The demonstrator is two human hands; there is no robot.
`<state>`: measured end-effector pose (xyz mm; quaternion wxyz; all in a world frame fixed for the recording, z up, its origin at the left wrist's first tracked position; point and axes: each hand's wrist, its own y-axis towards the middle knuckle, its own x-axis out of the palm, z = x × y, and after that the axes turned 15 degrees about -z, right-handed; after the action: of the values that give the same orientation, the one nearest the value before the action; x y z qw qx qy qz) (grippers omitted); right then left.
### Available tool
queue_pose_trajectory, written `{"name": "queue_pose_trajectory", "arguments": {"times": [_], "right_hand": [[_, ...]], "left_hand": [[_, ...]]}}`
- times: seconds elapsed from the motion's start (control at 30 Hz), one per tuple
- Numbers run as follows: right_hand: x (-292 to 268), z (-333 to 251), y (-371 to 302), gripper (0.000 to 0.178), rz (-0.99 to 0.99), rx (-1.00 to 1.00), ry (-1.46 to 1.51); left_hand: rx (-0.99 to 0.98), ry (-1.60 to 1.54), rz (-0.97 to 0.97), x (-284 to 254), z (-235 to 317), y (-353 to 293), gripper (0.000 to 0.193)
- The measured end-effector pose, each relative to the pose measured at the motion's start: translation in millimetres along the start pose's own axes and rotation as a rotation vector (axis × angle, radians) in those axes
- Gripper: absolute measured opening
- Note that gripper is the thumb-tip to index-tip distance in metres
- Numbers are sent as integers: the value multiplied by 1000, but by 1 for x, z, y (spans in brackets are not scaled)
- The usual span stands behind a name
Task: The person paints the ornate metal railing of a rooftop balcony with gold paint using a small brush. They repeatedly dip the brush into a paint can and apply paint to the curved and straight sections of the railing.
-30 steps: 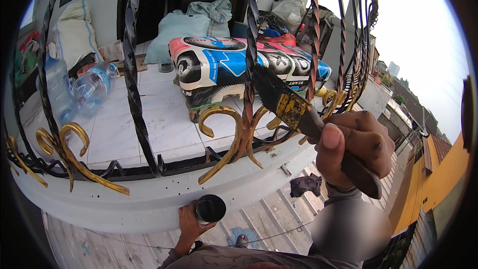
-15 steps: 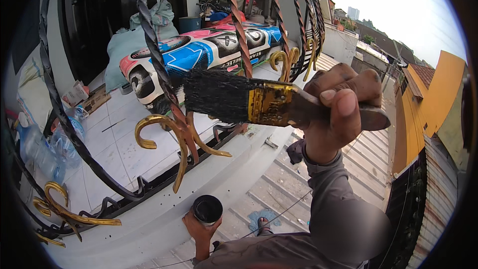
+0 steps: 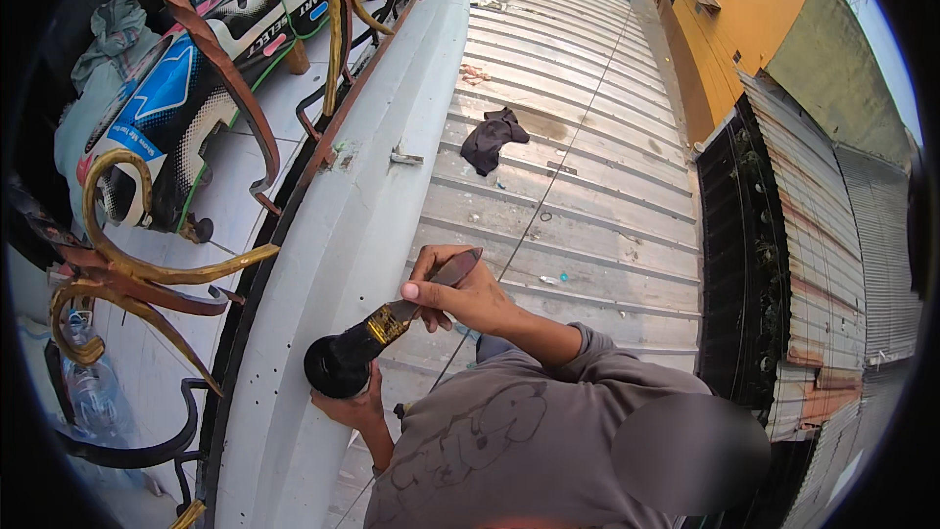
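My left hand is closed around a small cup of black paint, held at the edge of the white ledge. My right hand grips a flat paintbrush by its handle, above and to the right of the cup. The brush slants down to the left, its black bristles in the cup's mouth; their tips are hidden against the dark inside. Left of the ledge stands a metal railing with twisted reddish-brown bars and gold-coloured scrolls.
Behind the railing lie a colourful printed padded bundle and clear plastic bottles on white tiles. A ribbed metal roof spreads out at the right, with a dark cloth on it. A thin wire crosses above the roof.
My right hand has brought the paintbrush down from in front of the railing to the cup. The view has tilted down and swung right. My left hand still holds the cup.
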<state>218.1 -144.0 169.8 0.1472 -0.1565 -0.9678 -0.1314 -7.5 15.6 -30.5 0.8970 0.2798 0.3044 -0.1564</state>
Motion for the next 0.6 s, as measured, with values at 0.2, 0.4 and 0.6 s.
{"name": "queue_pose_trajectory", "arguments": {"times": [0.2, 0.4, 0.6], "right_hand": [[17, 10, 9, 20, 48, 95, -28], [42, -5, 37, 18, -316, -95, -656], [62, 5, 70, 14, -717, -178, -1183]], "left_hand": [[32, 117, -68, -3, -3, -1, 106], [73, 41, -79, -14, 6, 6, 94], [52, 26, -157, -15, 7, 9, 96]]}}
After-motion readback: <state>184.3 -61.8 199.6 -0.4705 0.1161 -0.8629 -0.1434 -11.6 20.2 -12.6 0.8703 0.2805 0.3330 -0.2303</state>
